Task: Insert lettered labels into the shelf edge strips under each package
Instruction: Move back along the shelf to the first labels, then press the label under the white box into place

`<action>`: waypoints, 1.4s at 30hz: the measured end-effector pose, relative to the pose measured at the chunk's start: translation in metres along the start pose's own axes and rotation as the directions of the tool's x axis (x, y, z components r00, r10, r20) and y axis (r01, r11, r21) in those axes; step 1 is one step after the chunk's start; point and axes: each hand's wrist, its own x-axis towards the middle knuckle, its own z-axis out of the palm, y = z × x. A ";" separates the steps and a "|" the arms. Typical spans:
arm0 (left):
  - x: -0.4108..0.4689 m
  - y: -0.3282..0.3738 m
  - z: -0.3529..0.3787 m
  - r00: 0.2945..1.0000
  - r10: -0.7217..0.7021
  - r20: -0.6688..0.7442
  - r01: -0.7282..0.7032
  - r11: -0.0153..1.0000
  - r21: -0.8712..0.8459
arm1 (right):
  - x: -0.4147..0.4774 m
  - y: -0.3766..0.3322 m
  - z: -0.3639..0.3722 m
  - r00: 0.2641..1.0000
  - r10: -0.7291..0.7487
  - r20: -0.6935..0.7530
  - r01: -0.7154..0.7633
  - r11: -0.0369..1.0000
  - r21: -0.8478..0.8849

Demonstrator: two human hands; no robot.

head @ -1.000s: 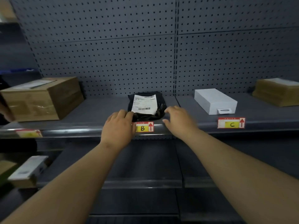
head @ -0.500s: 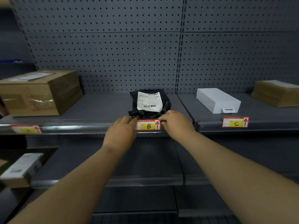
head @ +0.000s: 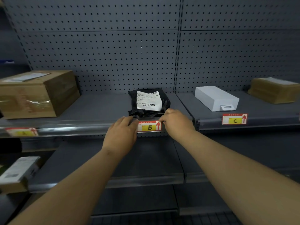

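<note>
A red, white and yellow label marked B (head: 149, 127) sits in the shelf edge strip (head: 81, 129) below a black mailer bag (head: 148, 103) with a white shipping slip. My left hand (head: 121, 137) rests against the label's left end, its fingertips on the strip. My right hand (head: 176, 121) pinches the label's right end by the red arrow. A label marked C (head: 234, 119) sits in the strip under a white box (head: 216, 98). Another label (head: 21, 132), blurred, sits under a brown carton (head: 37, 93) at the left.
A flat brown package (head: 274, 90) lies at the far right of the shelf. A grey pegboard wall (head: 113, 54) backs the shelving. On the lower shelf at the left lies a white box on a brown one (head: 17, 171).
Both hands have closed in on the B label from either side; the right hand came down from the bag to the label's right end. The camera view shifted slightly left.
</note>
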 end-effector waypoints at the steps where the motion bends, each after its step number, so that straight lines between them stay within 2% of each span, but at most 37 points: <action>1: 0.000 0.000 0.000 1.000 0.000 0.005 0.000 1.000 0.001 | 0.000 0.000 0.000 1.000 0.004 0.004 -0.004 1.000 -0.002; 17: 0.002 0.000 -0.004 1.000 -0.014 0.005 0.014 0.999 -0.036 | 0.001 0.000 0.001 1.000 0.002 0.025 -0.002 1.000 -0.018; 31: 0.001 0.002 -0.005 0.999 -0.024 0.044 0.024 1.000 0.002 | -0.001 -0.001 0.004 1.000 0.007 0.010 -0.007 1.000 0.016; 37: 0.003 0.010 -0.009 0.999 -0.026 0.019 0.026 1.000 0.000 | -0.001 0.011 -0.002 0.999 0.000 -0.040 0.002 0.999 0.051; 42: 0.021 0.048 -0.012 0.998 0.056 -0.026 -0.056 0.998 -0.014 | -0.011 0.040 -0.020 0.992 0.014 -0.127 -0.006 0.998 0.065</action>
